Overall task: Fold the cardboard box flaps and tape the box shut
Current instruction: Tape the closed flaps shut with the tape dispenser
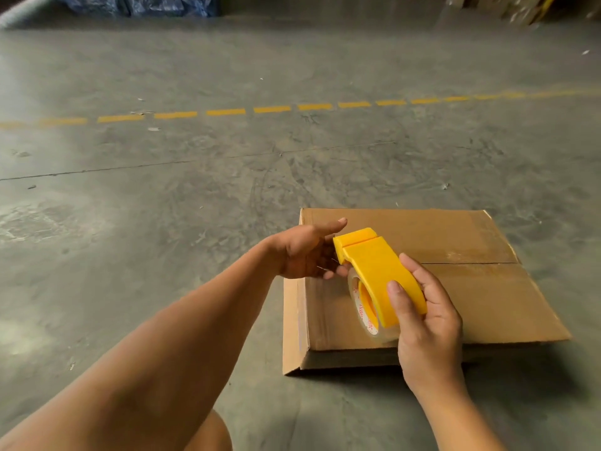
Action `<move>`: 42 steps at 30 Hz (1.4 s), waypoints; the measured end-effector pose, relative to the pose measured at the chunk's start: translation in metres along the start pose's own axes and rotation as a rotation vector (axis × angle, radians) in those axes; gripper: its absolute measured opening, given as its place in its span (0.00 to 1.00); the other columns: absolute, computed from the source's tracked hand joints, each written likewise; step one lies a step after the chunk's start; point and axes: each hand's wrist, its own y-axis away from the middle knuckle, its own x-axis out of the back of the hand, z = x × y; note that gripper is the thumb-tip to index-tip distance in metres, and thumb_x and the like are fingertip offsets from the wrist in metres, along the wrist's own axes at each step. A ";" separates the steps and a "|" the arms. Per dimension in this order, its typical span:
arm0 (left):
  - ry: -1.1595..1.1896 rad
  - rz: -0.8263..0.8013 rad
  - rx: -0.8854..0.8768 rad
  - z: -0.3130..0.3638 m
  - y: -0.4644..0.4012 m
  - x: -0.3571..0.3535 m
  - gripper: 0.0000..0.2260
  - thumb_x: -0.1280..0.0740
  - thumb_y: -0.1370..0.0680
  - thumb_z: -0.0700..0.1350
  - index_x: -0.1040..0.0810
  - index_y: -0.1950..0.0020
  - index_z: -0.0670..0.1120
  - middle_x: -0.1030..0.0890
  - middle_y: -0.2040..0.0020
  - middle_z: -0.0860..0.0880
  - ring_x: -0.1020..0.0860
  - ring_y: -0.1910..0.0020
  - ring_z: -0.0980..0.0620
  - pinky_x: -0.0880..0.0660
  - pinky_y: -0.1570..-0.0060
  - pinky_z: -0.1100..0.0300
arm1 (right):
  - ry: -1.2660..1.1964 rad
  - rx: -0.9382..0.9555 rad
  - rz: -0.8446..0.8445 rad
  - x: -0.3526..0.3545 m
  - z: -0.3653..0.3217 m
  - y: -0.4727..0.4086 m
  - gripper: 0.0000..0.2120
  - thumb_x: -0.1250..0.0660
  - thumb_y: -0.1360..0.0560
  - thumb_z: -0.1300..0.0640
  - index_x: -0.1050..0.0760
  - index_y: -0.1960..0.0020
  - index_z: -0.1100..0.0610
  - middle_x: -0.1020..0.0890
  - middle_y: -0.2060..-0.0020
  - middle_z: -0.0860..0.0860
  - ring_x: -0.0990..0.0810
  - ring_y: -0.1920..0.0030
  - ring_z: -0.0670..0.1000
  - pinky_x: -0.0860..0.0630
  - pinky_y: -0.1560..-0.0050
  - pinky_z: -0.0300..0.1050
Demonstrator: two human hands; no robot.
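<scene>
A brown cardboard box (481, 288) lies on the concrete floor at the lower right, its top flaps folded down and meeting at a seam across the middle. Above its left part I hold a yellow tape dispenser (374, 265) with a roll of clear tape (364, 314) in it. My right hand (426, 327) grips the dispenser's rear, thumb on top. My left hand (305, 252) is at the dispenser's front end, its fingers curled under the nose where the tape comes out; whether it pinches the tape end is hidden.
Grey concrete floor (162, 206) spreads all around. A dashed yellow line (227, 111) crosses it farther away. Blue wrapped goods (140, 4) sit at the far left, stacked cardboard (520, 8) at the far right. My bare knee (211, 434) is at the bottom edge.
</scene>
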 end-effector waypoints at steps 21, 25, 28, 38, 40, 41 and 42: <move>0.016 -0.130 0.099 0.004 0.005 0.006 0.12 0.39 0.17 0.50 0.22 0.52 0.45 0.19 0.61 0.48 0.22 0.65 0.54 0.25 0.69 0.66 | -0.015 -0.040 0.037 -0.005 -0.004 0.029 0.16 0.31 0.24 0.49 0.26 0.37 0.44 0.21 0.49 0.27 0.21 0.47 0.35 0.25 0.56 0.28; 0.027 -0.151 0.105 0.000 0.005 0.010 0.18 0.42 0.16 0.42 0.16 0.57 0.44 0.18 0.61 0.46 0.22 0.64 0.54 0.24 0.68 0.65 | 0.005 -0.043 0.043 -0.004 -0.004 0.029 0.17 0.34 0.27 0.47 0.26 0.38 0.40 0.21 0.47 0.28 0.21 0.46 0.37 0.24 0.54 0.31; -0.023 -0.146 0.081 0.002 0.005 0.008 0.16 0.43 0.16 0.39 0.18 0.56 0.42 0.19 0.62 0.46 0.23 0.64 0.54 0.26 0.68 0.65 | 0.003 -0.042 0.033 -0.003 -0.005 0.029 0.17 0.34 0.27 0.48 0.26 0.38 0.41 0.21 0.47 0.28 0.21 0.46 0.37 0.24 0.55 0.29; -0.408 0.118 -0.014 0.013 -0.009 0.014 0.06 0.34 0.20 0.36 0.17 0.53 0.42 0.17 0.58 0.46 0.22 0.61 0.52 0.22 0.61 0.63 | 0.062 -0.159 0.009 -0.011 -0.006 0.032 0.23 0.33 0.28 0.43 0.30 0.34 0.43 0.22 0.45 0.36 0.22 0.49 0.31 0.25 0.59 0.26; -0.421 0.177 -0.037 0.015 -0.012 0.020 0.04 0.30 0.21 0.38 0.16 0.53 0.42 0.17 0.60 0.46 0.21 0.61 0.52 0.21 0.59 0.62 | 0.057 -0.169 0.007 -0.014 -0.006 0.036 0.20 0.33 0.28 0.43 0.27 0.37 0.43 0.19 0.48 0.37 0.21 0.50 0.33 0.25 0.59 0.26; -0.443 0.222 -0.042 0.017 -0.012 0.024 0.02 0.29 0.22 0.39 0.16 0.53 0.42 0.17 0.61 0.47 0.21 0.62 0.53 0.22 0.59 0.63 | 0.062 -0.179 0.012 -0.016 -0.007 0.039 0.19 0.33 0.29 0.42 0.26 0.38 0.43 0.19 0.48 0.37 0.20 0.50 0.33 0.24 0.59 0.27; -0.477 0.260 -0.036 0.020 -0.012 0.029 0.02 0.28 0.23 0.40 0.15 0.54 0.43 0.17 0.62 0.48 0.22 0.62 0.54 0.22 0.60 0.63 | 0.071 -0.190 0.010 -0.017 -0.006 0.042 0.20 0.33 0.29 0.41 0.26 0.39 0.43 0.19 0.48 0.37 0.20 0.50 0.34 0.24 0.58 0.27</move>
